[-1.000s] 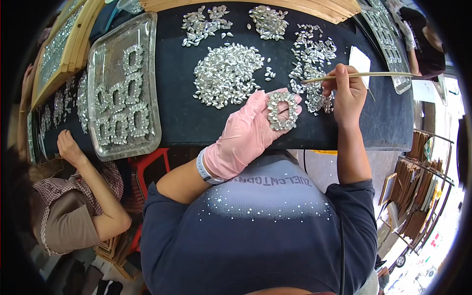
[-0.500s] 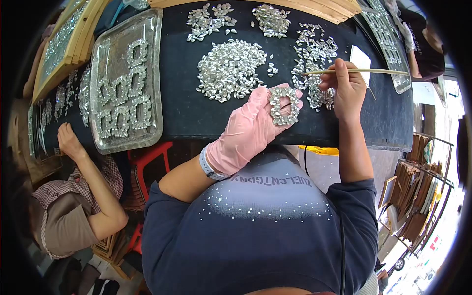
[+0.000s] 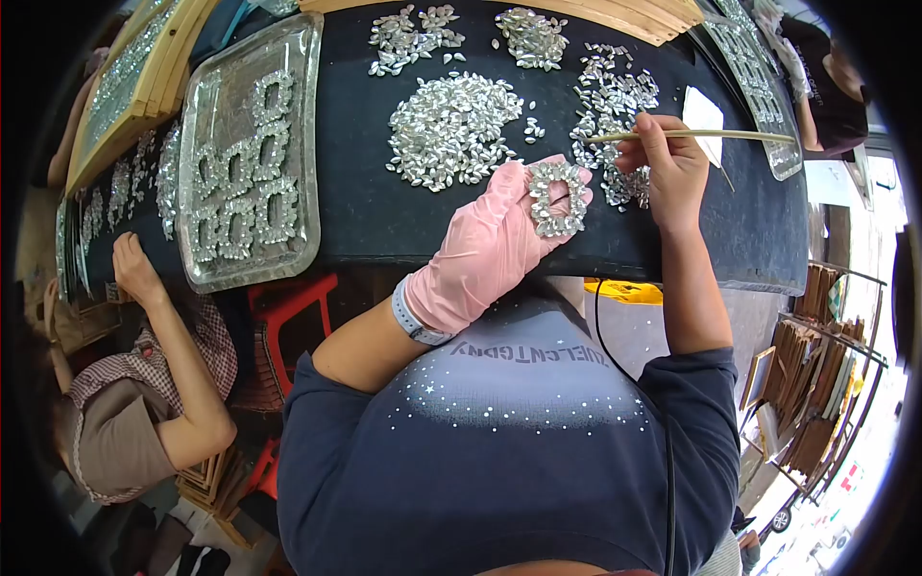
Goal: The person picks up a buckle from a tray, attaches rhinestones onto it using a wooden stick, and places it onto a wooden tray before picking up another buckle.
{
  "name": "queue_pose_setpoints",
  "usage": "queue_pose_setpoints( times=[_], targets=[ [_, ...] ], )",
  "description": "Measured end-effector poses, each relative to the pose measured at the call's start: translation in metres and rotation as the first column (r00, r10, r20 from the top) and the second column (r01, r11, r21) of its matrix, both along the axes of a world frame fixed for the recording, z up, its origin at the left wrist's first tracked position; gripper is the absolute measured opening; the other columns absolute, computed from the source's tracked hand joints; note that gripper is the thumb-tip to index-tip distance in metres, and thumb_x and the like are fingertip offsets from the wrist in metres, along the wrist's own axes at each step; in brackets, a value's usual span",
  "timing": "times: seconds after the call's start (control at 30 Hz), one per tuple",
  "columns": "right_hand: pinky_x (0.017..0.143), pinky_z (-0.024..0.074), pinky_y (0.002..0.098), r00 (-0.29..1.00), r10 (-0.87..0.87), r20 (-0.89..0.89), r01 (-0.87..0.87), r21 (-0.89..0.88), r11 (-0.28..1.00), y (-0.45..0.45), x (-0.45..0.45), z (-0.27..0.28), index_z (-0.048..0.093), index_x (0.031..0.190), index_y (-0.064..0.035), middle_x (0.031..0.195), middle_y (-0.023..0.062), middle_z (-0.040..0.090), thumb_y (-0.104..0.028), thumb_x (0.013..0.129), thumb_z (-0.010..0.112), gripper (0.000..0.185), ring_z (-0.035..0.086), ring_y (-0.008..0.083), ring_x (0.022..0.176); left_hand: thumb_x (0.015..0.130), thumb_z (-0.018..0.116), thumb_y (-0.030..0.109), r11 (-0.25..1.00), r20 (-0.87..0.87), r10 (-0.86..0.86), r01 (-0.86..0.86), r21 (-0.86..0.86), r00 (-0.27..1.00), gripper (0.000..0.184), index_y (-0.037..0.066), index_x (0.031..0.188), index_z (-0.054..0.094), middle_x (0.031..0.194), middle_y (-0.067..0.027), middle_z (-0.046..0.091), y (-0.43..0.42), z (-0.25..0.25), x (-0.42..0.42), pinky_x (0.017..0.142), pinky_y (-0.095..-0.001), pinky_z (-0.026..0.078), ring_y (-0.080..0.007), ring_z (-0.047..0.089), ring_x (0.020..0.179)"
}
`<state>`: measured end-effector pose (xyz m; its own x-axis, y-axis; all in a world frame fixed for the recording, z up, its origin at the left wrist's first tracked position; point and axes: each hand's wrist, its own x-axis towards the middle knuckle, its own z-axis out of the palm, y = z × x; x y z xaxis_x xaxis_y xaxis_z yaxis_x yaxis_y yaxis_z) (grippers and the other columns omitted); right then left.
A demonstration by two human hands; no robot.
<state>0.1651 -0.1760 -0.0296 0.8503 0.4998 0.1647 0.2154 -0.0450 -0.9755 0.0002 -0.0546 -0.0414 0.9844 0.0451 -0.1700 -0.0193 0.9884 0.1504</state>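
1. The left hand [image 3: 485,250], in a pink glove, grasps a stone-set ornament [image 3: 557,226], holding it at the thumb and fingers, above the surface [image 3: 730,240] near its front edge.
2. The right hand [image 3: 677,168], bare, pinches a thin stick [image 3: 740,134]. Its tip reaches over the loose rectangular stones [image 3: 619,82]; whether it touches them, I cannot tell.
3. The ornament could tip or drop if the left hand's grip slackens, since it sits out by the fingertips; a knock there could dislodge stones from its rim.
4. A sideways sweep of the stick could scatter the rectangular stones or nudge the white card [image 3: 706,110] just beside the right hand.
5. The small cluster [image 3: 534,130] lies near both the large pile [image 3: 451,130] and the rectangular stones, so a brush of the glove could mix them.
6. Counts near the hands: 1 ornament held, 1 stick, 1 white card.
7. Loose stones: 1 large pile, 1 small cluster beside it, 2 piles farther back, at left [image 3: 413,40] and middle [image 3: 531,38], and 1 spread of rectangular stones. Single stones are too many and too small to count.
8. The clear tray [image 3: 312,144] on the left bears 7 similar pieces [image 3: 279,206], by my count.
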Motion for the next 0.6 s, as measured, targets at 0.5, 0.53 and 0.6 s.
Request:
queue_pose_setpoints(
  times=[0.5, 0.53, 0.6],
  targets=[
    [0.047, 0.0488, 0.026, 0.992, 0.113, 0.05, -0.121, 0.226, 0.967, -0.004, -0.032, 0.023, 0.055, 0.085, 0.0024, 0.068, 0.0124, 0.06, -0.015, 0.091, 0.052, 0.019, 0.057, 0.0165, 0.051, 0.097, 0.034, 0.033, 0.996, -0.008, 0.008, -0.008, -0.085, 1.0, 0.043, -0.001, 0.123, 0.038, 0.117, -0.0178, 0.05, 0.0, -0.001, 0.001, 0.094, -0.0383, 0.041, -0.026, 0.051, 0.104],
    [0.047, 0.0486, 0.0262, 0.988, 0.147, 0.043, -0.153, 0.244, 0.958, -0.002, -0.038, 0.023, 0.054, 0.085, 0.0026, 0.068, 0.0125, 0.06, -0.015, 0.091, 0.052, 0.019, 0.057, 0.0168, 0.051, 0.097, 0.034, 0.033, 0.997, 0.001, 0.004, -0.004, -0.076, 1.0, 0.042, -0.001, 0.123, 0.038, 0.115, -0.0168, 0.051, 0.0, -0.001, 0.0, 0.093, -0.0377, 0.041, -0.025, 0.052, 0.102],
    [0.047, 0.0484, 0.026, 0.984, 0.158, 0.08, -0.173, 0.244, 0.954, 0.001, -0.047, 0.019, 0.054, 0.084, 0.0028, 0.068, 0.0123, 0.059, -0.014, 0.091, 0.053, 0.018, 0.057, 0.0166, 0.051, 0.097, 0.035, 0.033, 0.998, 0.012, 0.005, -0.004, -0.066, 1.0, 0.042, 0.0, 0.122, 0.039, 0.113, -0.0159, 0.051, 0.001, -0.001, 0.0, 0.093, -0.037, 0.041, -0.024, 0.052, 0.101]
  ],
)
